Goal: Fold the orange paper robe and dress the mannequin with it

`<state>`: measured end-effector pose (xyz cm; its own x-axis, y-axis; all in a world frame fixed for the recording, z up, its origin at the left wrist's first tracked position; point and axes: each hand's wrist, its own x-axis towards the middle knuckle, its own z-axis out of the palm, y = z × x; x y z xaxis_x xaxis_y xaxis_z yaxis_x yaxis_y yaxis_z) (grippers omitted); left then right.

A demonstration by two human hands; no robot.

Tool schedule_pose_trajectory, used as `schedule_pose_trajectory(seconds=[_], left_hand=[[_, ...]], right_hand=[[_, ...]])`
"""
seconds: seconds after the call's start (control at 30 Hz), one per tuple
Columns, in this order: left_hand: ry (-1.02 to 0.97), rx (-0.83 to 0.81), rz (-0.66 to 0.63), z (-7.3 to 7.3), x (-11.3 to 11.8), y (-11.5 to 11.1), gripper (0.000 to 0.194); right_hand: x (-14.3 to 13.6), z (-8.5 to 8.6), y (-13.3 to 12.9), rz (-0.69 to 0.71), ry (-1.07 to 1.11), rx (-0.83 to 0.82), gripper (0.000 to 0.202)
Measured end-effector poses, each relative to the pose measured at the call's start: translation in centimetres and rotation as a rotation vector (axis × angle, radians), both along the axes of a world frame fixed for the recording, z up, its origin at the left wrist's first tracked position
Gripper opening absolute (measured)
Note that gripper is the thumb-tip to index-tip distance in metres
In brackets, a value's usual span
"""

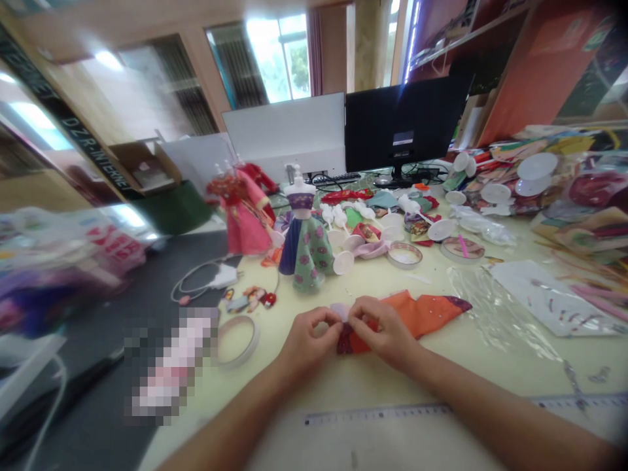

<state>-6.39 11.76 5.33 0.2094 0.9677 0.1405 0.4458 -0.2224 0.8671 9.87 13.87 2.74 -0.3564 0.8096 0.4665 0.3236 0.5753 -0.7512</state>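
Note:
An orange doll-sized garment with a dark red end lies across the pale tabletop, its narrow tip pointing right. At its left end my left hand pinches the dark red part, thumb and forefinger together. My right hand pinches close beside it and rests partly over the orange cloth. A small pale lilac piece shows between the hands. Behind them stands a small white dress form wearing a blue and green flowered dress. My fingers hide the exact spot being gripped.
Tape rolls lie left and behind. A clear ruler crosses the front. Plastic film and a white sheet are at right. Pink dresses, cloth scraps and two monitors stand or lie at the back.

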Motion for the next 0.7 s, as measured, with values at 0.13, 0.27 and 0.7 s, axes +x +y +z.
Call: schedule_pose_trajectory(seconds=[0.13, 0.27, 0.7], left_hand=[[0.010, 0.010, 0.007, 0.1, 0.0, 0.0, 0.011], [0.019, 0.054, -0.009, 0.1, -0.1, 0.0, 0.012], [0.123, 0.128, -0.048, -0.4, -0.4, 0.1, 0.013]], right_hand=[[0.2, 0.4, -0.3, -0.068, -0.025, 0.165, 0.006], [0.5, 1.2, -0.8, -0.052, -0.102, 0.406, 0.010], [0.4, 1.0, -0.7, -0.021, -0.219, 0.411, 0.012]])
